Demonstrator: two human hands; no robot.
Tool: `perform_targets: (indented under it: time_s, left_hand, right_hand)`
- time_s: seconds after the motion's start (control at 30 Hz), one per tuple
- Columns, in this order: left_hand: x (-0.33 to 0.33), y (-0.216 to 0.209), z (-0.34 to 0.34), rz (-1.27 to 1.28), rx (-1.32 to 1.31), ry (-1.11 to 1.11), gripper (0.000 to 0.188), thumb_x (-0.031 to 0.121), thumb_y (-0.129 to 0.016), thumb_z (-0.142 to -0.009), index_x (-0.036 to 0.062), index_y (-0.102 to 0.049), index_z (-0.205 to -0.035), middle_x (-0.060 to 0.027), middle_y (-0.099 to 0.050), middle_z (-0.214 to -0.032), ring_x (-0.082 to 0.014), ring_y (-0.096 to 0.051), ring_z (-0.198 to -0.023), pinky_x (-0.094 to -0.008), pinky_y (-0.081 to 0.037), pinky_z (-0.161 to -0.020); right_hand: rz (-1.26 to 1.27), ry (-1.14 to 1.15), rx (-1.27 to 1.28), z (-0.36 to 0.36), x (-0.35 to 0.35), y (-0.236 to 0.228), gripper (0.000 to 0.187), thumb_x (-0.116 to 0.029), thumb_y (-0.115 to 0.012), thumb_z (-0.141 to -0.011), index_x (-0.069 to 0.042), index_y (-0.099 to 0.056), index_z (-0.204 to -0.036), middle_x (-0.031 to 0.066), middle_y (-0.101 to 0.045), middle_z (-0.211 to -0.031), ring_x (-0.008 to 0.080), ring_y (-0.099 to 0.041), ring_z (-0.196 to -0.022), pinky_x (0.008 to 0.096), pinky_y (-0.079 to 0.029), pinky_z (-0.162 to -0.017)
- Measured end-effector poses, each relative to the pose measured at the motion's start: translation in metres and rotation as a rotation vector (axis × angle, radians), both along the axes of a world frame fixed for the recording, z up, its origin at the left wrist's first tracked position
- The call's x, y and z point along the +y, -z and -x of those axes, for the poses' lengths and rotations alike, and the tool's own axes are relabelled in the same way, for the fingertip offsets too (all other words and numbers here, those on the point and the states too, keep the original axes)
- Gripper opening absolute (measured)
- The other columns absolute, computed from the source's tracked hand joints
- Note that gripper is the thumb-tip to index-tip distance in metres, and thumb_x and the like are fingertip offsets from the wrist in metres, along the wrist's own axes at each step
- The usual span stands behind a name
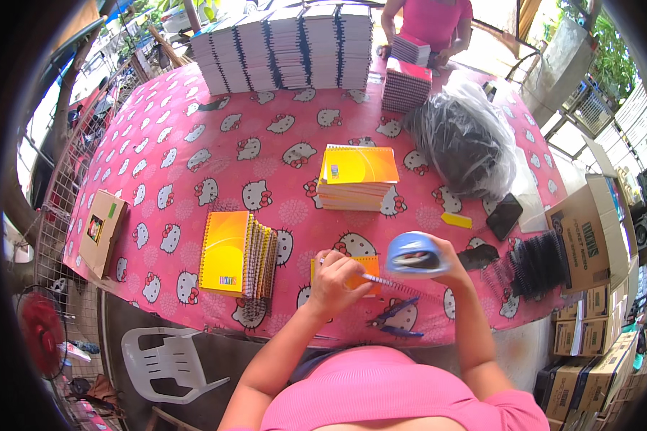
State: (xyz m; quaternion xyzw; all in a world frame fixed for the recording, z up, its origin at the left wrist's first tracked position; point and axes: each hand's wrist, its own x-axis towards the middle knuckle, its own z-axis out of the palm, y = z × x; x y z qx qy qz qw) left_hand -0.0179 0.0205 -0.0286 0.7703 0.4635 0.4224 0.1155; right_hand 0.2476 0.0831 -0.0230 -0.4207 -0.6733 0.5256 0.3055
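To the left, stacked on the pink surface [230, 183], yellow spiral notebooks [224, 251]. Near the front middle, orange notebook [367, 266] under left hand [335, 279], fingers curled, exact grip unclear. Further right, above a thin coil [404, 288], blue rounded object [414, 244] gripped in right hand's [450, 264] fingers. Beyond, black coils [535, 266].

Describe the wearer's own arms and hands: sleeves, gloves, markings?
Left hand and right hand: bare, no gloves. Forearms: uncovered, no watch or bracelet visible. Right sleeve: short, pink, matching the ribbed pink top. Left sleeve mostly out of frame. Rings or fine markings: can't tell.
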Motion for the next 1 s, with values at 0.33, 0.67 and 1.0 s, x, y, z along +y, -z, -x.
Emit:
perform_targets:
  time_s: [0.33, 0.67, 1.0]
  left_hand:
    - [0.006, -0.006, 0.007, 0.060, -0.130, 0.012, 0.037, 0.010, -0.084, -0.061, 0.0057, -0.062, -0.091, -0.0092, -0.064, -0.097, -0.0292, -0.058, -0.099, -0.0419, -0.047, -0.090]
    - [-0.011, 0.021, 0.031, 0.465, -0.872, -0.021, 0.025, -0.011, -0.064, -0.084, -0.0014, -0.064, -0.107, -0.0074, -0.062, -0.115, -0.0139, -0.061, -0.108, -0.0284, -0.052, -0.093]
    - [-0.010, 0.024, 0.039, 0.510, -0.866, -0.022, 0.028, -0.007, -0.064, -0.086, -0.0002, -0.067, -0.113, -0.0070, -0.070, -0.105, -0.0125, -0.064, -0.100, -0.0260, -0.053, -0.088]
  right_hand:
    - [-0.153, -0.188, -0.183, 0.019, 0.006, -0.032, 0.045, -0.001, -0.074, -0.073, 0.001, -0.062, -0.117, 0.0053, -0.069, -0.098, 0.0101, -0.061, -0.089, 0.0288, -0.050, -0.083]
    - [0.152, -0.110, 0.275, 0.046, 0.015, -0.027, 0.032, 0.001, -0.073, -0.072, 0.001, -0.062, -0.102, 0.0076, -0.067, -0.089, 0.0108, -0.060, -0.083, 0.0290, -0.049, -0.075]
    - [-0.362, 0.080, -0.524, 0.063, 0.018, -0.014, 0.036, -0.001, -0.067, -0.070, -0.003, -0.058, -0.105, 0.0139, -0.066, -0.098, 0.0376, -0.063, -0.095, 0.0446, -0.051, -0.078]
